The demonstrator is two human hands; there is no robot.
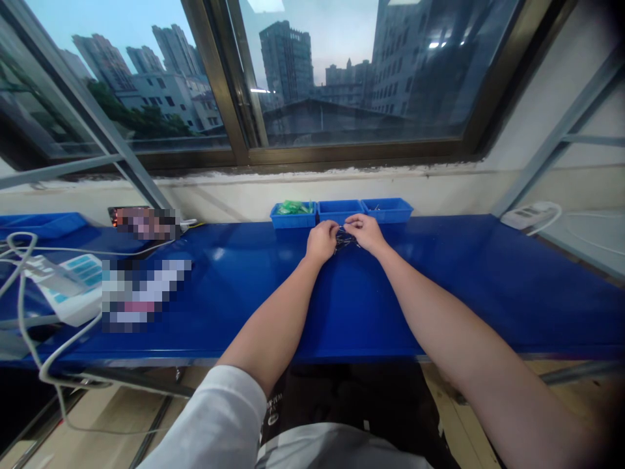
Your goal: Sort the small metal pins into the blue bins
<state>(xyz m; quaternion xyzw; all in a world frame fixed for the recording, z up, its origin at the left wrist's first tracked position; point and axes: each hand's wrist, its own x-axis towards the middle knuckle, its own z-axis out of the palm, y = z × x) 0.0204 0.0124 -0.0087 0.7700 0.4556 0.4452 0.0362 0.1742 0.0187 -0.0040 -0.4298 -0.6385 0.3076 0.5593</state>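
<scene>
Both of my hands meet near the far side of the blue table, just in front of the middle bin. My left hand [323, 240] has its fingers pinched together, and my right hand [365, 231] pinches close beside it. Whatever is between the fingertips is too small to name. Under and between the hands lies a small pile of thin, dark, shiny pieces [346, 240], partly covered by the fingers. Behind them stand a blue bin with green pieces [293, 208], a middle blue bin [340, 210] and a right blue bin [390, 212] with a few small pieces.
On the left of the blue table [361, 312] are a white device with blue-green keys [78, 283], loose white cable [22, 312], a blurred phone-like screen [141, 223] and a blue tray [43, 225]. A white power strip [530, 215] sits at the far right. Grey frame posts flank the window.
</scene>
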